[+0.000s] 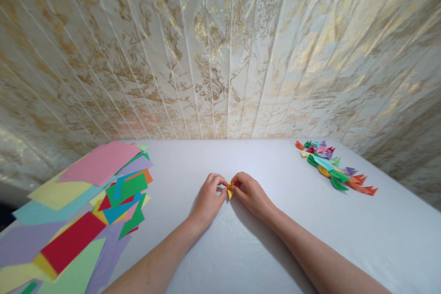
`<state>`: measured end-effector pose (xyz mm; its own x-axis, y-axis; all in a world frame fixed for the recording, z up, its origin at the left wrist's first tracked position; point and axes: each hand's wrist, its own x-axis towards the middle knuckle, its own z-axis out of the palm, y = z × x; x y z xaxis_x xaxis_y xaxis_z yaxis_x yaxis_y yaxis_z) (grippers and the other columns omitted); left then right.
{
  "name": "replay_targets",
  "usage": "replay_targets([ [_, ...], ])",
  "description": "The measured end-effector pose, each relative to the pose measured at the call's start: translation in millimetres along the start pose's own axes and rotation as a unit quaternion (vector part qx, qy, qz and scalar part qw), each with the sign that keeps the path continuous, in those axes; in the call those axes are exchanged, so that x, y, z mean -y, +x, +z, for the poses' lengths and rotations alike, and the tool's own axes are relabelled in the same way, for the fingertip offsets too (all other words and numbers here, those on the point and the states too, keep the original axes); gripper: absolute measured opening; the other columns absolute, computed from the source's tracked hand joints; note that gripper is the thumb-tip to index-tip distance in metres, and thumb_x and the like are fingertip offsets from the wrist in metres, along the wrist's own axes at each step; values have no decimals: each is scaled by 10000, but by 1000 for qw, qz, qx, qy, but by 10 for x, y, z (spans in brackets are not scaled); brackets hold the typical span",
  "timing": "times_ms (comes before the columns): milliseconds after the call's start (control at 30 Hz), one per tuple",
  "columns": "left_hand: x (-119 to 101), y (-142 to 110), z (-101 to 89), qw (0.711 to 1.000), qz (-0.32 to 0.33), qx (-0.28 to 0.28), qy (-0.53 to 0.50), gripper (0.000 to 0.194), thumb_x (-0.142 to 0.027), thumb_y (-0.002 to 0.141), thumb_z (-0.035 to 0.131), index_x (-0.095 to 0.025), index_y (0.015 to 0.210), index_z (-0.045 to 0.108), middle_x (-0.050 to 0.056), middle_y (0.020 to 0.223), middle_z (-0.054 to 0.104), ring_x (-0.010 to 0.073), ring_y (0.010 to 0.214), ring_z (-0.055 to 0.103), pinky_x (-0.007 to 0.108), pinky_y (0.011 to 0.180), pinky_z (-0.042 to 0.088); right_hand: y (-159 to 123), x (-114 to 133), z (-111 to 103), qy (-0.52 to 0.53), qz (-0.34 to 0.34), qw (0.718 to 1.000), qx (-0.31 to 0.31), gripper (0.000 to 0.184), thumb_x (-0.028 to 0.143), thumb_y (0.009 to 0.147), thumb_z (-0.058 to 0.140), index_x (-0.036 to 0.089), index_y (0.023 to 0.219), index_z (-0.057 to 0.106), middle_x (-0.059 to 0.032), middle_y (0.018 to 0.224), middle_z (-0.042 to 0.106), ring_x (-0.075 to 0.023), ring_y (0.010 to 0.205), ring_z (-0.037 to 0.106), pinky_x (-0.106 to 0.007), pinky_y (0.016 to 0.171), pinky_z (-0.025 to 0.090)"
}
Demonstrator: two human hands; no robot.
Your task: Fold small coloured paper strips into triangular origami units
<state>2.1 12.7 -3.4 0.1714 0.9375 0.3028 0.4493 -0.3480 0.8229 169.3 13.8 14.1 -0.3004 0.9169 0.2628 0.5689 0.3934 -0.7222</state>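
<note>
Both my hands meet at the middle of the white table (pixel 275 239), pinching a small folded yellow paper piece (pixel 229 190) between them. My left hand (pixel 208 198) has its fingers curled onto the piece's left side. My right hand (pixel 250 193) pinches the right side with fingertips pressed together. Most of the yellow piece is hidden by my fingers.
A loose spread of coloured paper sheets (pixel 86 202) covers the table's left side, pink, red, green, blue and yellow. A cluster of small folded paper pieces (pixel 332 167) lies at the back right. A gold-patterned wall (pixel 220 55) rises behind the table.
</note>
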Motion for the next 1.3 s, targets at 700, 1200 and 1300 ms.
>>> replay_targets([
  [700, 18, -21, 9, 999, 17, 16, 26, 136, -78, 806, 543, -209, 831, 572, 12, 959, 552, 159, 942, 565, 328, 888, 474, -6, 12, -23, 3, -4, 1000, 3, 122, 80, 823, 553, 183, 776, 597, -2, 781, 586, -144, 752, 550, -265, 721, 409],
  [1200, -13, 17, -13, 1000, -16, -9, 2, 126, -79, 803, 547, -198, 776, 576, 7, 916, 558, 152, 894, 568, 293, 828, 472, 4, -18, -35, -6, -7, 1000, -7, 135, 87, 828, 507, 190, 798, 589, -8, 799, 585, -151, 769, 536, -267, 719, 397],
  [1300, -9, 27, -20, 1000, -24, -10, 10, 115, -91, 801, 553, -197, 761, 571, -3, 874, 559, 149, 849, 564, 293, 805, 463, 10, -23, -44, -6, -1, 1000, -11, 131, 93, 829, 496, 190, 797, 579, -5, 797, 578, -148, 766, 530, -265, 716, 395],
])
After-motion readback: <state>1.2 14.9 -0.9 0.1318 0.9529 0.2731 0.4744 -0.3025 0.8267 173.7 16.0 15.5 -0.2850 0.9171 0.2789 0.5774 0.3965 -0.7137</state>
